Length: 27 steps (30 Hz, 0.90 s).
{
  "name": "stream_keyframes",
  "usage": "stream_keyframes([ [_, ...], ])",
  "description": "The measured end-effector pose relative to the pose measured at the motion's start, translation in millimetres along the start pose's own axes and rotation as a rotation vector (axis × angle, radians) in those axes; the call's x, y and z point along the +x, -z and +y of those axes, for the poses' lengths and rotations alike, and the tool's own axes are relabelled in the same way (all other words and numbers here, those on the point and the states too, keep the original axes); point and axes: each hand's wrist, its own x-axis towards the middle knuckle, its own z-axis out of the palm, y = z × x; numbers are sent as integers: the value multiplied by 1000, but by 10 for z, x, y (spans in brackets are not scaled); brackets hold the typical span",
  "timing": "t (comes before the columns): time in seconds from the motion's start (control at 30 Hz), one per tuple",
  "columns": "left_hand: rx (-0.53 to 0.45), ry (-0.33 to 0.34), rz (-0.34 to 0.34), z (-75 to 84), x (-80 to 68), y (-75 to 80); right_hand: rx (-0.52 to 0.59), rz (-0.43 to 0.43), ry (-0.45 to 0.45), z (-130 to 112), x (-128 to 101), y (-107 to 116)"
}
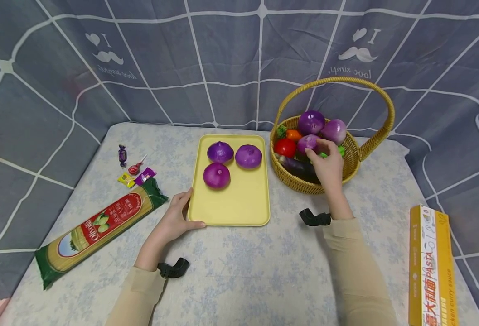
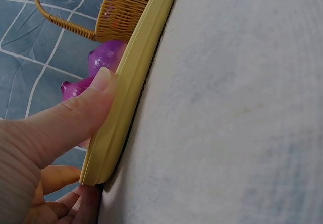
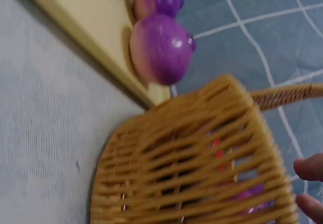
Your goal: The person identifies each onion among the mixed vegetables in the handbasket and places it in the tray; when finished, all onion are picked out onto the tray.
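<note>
My left hand [image 1: 175, 218] holds the near left corner of a yellow tray [image 1: 239, 206], its thumb [image 2: 75, 115] along the rim. On the tray sit three purple onions: one at back left [image 1: 220, 152], one at back right [image 1: 248, 156] and one in front [image 1: 216, 176]. Over a wicker basket [image 1: 294, 183] on the right, my right hand [image 1: 328, 164] reaches in with thumb and finger spread beside a purple onion [image 1: 307, 143]. In the right wrist view its fingertips [image 3: 310, 168] stand apart above the basket rim, with no onion visible between them.
The basket also holds other onions [image 1: 311, 122], a tomato [image 1: 285, 147], a carrot [image 1: 293, 135] and an eggplant [image 1: 298, 168]; its tall handle [image 1: 337, 80] arches above. A spaghetti pack [image 1: 100, 228] and sweets [image 1: 135, 169] lie left. A pasta box [image 1: 432, 267] is at right.
</note>
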Motion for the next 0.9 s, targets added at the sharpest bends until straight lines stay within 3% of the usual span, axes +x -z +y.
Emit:
stream_keyframes([
  [0.6,10,8,4,7,11,5,-130,-72,-105,23,254,-105],
  [0.9,5,14,2,9,-2,-2,-211,-43,-107,55,308,-194],
])
